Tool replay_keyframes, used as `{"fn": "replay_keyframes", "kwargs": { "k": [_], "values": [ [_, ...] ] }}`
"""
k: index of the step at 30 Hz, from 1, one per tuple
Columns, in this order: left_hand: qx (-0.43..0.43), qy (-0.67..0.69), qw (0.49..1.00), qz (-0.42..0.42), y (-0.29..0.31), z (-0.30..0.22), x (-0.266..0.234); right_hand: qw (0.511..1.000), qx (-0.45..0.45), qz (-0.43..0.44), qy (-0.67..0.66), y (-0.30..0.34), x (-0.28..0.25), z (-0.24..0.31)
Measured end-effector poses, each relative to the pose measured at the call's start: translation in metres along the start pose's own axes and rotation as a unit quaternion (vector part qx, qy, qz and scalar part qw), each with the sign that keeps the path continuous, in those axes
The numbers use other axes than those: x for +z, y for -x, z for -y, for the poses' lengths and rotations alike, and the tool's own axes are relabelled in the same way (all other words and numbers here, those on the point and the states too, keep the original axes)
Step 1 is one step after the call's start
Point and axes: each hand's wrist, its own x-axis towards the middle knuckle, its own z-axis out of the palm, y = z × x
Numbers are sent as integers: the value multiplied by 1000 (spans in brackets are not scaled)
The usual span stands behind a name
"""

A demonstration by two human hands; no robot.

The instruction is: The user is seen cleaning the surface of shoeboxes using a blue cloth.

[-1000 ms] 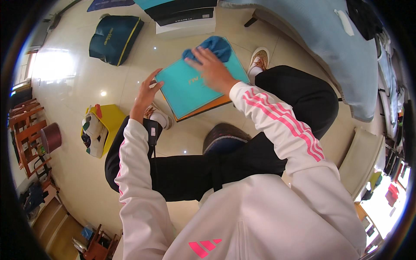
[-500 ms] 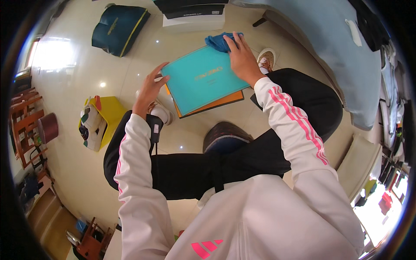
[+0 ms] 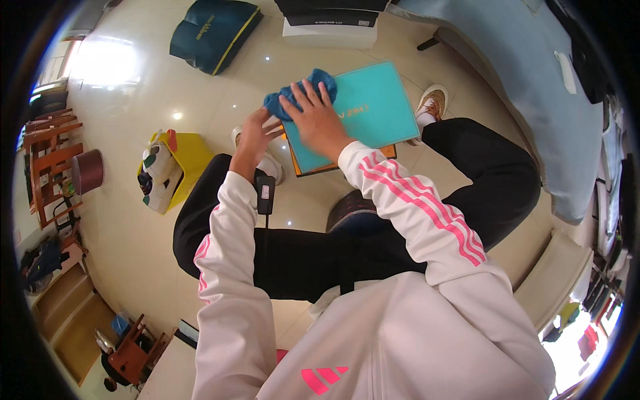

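A flat turquoise box [image 3: 380, 100] with gold lettering lies tilted between my feet, on top of an orange-and-black piece [image 3: 294, 160] that shows along its near and left edges. My right hand [image 3: 320, 125] lies over its left part, fingers spread on a crumpled blue cloth [image 3: 325, 79] and pressing it against the box's far left corner. Beside it, my left hand [image 3: 255, 138] grips the box's left edge. Its fingertips are partly hidden by the cloth and the right hand.
Beyond the box stand a dark green bag [image 3: 213, 33] and a black-and-white box [image 3: 330, 33]. A yellow container holding white shoes [image 3: 159, 172] is at the left. A round dark stool [image 3: 347, 210] sits between my legs. Light blue fabric [image 3: 573, 147] drapes over furniture at the right.
My right hand has swept the blue cloth from the box's far right corner to its far left one. The left hand stays at the left edge. The whole view has shifted slightly.
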Motion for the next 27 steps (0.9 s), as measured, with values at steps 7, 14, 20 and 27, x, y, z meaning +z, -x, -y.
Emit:
{"fn": "replay_keyframes", "kwargs": {
  "k": [7, 14, 20, 27],
  "values": [
    [-7, 137, 991, 6, -13, 3, -27, 996, -48, 17, -68, 3, -2, 32],
    [6, 54, 998, -23, -24, 0, -12, 985, -41, 8, -166, 8, -7, 21],
    [353, -169, 913, 113, -14, 32, -32, 980, -36, 5, -194, 8, -7, 20],
    [-40, 95, 994, -39, -21, -2, -13, 978, -80, 50, -186, 46, -19, 10]
  ]
}}
